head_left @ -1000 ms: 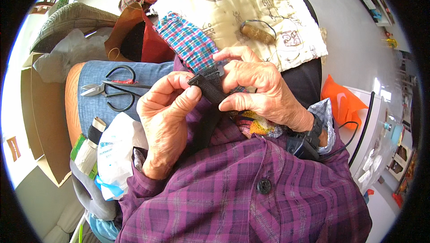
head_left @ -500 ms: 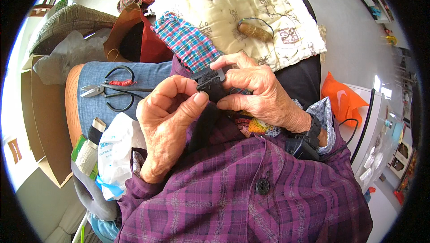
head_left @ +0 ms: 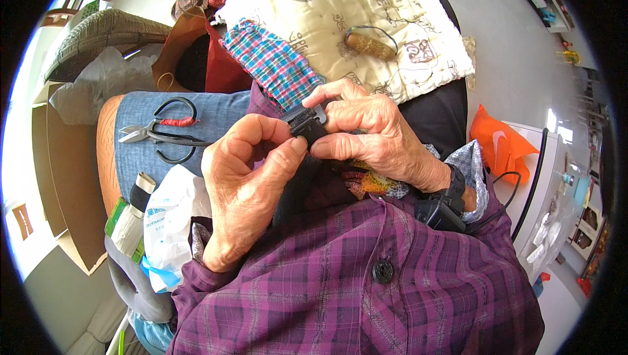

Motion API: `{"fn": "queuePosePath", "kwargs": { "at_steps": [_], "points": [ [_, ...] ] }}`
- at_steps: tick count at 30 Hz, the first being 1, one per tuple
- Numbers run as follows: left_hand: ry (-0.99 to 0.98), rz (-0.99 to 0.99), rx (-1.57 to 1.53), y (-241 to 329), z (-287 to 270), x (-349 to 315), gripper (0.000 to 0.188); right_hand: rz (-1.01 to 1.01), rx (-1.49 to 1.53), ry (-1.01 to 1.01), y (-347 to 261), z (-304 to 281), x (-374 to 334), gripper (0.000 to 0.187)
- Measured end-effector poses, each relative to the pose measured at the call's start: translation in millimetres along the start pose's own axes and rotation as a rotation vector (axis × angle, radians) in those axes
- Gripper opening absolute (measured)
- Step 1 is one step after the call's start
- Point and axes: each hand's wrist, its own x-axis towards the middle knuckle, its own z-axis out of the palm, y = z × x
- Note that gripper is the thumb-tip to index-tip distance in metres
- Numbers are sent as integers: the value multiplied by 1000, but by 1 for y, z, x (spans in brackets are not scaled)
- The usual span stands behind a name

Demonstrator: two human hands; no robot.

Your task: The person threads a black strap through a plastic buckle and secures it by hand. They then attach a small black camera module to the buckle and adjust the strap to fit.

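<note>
A black strap [head_left: 297, 181] runs lengthwise from the person's chest up and away, ending in a black buckle [head_left: 306, 119] at its far end, over the lap. The right hand [head_left: 373, 136] is closed on the buckle, thumb and forefinger pinching it from the right. The left hand [head_left: 245, 185] is curled around the strap just below the buckle, its thumb pressed against it. Left of the buckle, black scissors [head_left: 160, 134] with red thread on the handle lie on denim cloth [head_left: 216, 116]. Below the scissors, near the left wrist, sits a white plastic packet [head_left: 167, 224] with blue print. Beyond the buckle lie a plaid cloth [head_left: 275, 64] and a cream printed cushion [head_left: 366, 8]. Right of it, an orange bag [head_left: 500, 145].
</note>
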Motion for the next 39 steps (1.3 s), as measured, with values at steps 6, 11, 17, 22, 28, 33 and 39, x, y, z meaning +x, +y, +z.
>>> {"fn": "queuePosePath", "kwargs": {
  "at_steps": [6, 11, 17, 22, 28, 33, 39],
  "points": [
    [-6, -53, -127, 0, 4, 0, 19, 15, 10, 20, -1, -1, -1, 12],
    [-56, -90, -130, 0, 3, 1, 25, 33, 65, 11, -3, -5, 0, 18],
    [-82, -19, -280, -2, -1, 8, 33, 57, 176, 44, -6, -9, 1, 11],
    [-86, 152, -50, -8, -7, 19, 35, -50, 138, 15, -5, -18, 5, 18],
    [-254, 399, 228, -10, -6, 26, 37, -170, 30, 19, -7, -28, 4, 22],
    [-202, 389, 273, -8, 6, 26, 33, -14, 241, 60, -12, -27, 2, 15],
    [-112, 309, 350, -6, 10, 33, 20, 311, 774, 30, -15, -29, 2, 55]
  ]
}}
